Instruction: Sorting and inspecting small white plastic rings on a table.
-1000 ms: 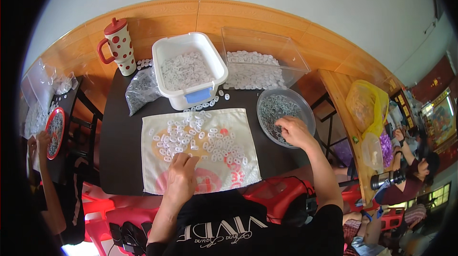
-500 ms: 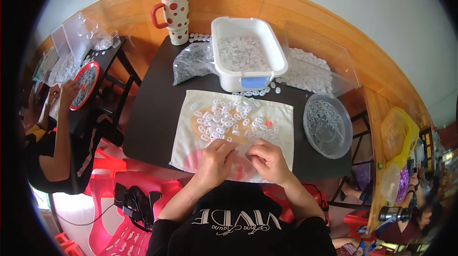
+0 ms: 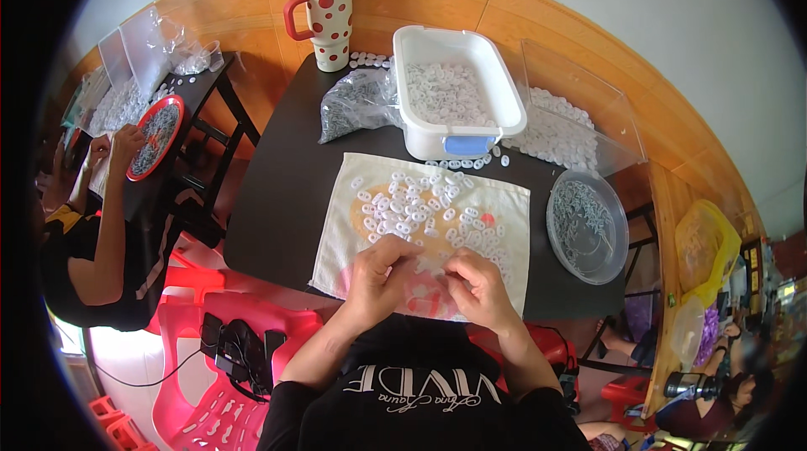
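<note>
Both of my hands meet low over a cream cloth (image 3: 514,207) spread on the dark table. My left hand (image 3: 377,283) has thumb and forefinger pinched together, and my right hand (image 3: 481,290) makes a similar pinch a short gap to its right. Something small and whitish shows between the fingertips, too blurred to name; which hand holds it is unclear. Just beyond my fingers lies a loose heap of white oval pieces (image 3: 402,209) with small dark holes. A few more of these pieces reach toward my right hand.
Behind the cloth stands a white tub (image 3: 420,142) of pale pieces, beside a clear bag (image 3: 357,106) of grey bits and a spotted tumbler (image 3: 330,22). A clear bin (image 3: 588,73) with white pieces and a round bowl (image 3: 607,262) of grey bits flank the right. Another person (image 3: 101,258) works leftward.
The view has swung a little, so the table and its contents sit further right. My hands stay close together over the cloth's near part, with fingers slightly shifted and whitish material now showing between them.
</note>
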The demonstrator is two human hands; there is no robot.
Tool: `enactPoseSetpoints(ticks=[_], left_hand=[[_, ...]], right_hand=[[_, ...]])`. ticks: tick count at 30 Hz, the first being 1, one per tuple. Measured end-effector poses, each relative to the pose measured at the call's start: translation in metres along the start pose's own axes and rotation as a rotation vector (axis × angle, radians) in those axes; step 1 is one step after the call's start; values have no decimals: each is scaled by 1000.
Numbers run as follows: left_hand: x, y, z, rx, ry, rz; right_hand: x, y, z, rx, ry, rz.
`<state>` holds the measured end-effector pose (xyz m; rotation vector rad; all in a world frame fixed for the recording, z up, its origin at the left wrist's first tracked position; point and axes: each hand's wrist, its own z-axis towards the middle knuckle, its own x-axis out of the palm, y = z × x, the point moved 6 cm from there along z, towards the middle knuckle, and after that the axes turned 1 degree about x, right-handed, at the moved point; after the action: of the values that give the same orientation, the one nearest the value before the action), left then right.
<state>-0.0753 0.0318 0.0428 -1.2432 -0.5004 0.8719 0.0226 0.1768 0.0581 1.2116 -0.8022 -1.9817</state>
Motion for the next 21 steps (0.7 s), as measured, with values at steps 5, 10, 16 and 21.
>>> enactPoseSetpoints(ticks=[5, 10, 16, 21], left_hand=[[14, -15, -3, 288, 156, 461], [17, -17, -2, 267, 118, 486], [25, -19, -1, 94, 165, 64], [33, -9, -4, 44, 155, -82]], right_hand=[[-1, 1, -1, -6, 9, -182], [-8, -12, -10, 176, -81, 249], [-5, -14, -19, 238, -202, 513], [-9, -7, -19, 177, -235, 401]])
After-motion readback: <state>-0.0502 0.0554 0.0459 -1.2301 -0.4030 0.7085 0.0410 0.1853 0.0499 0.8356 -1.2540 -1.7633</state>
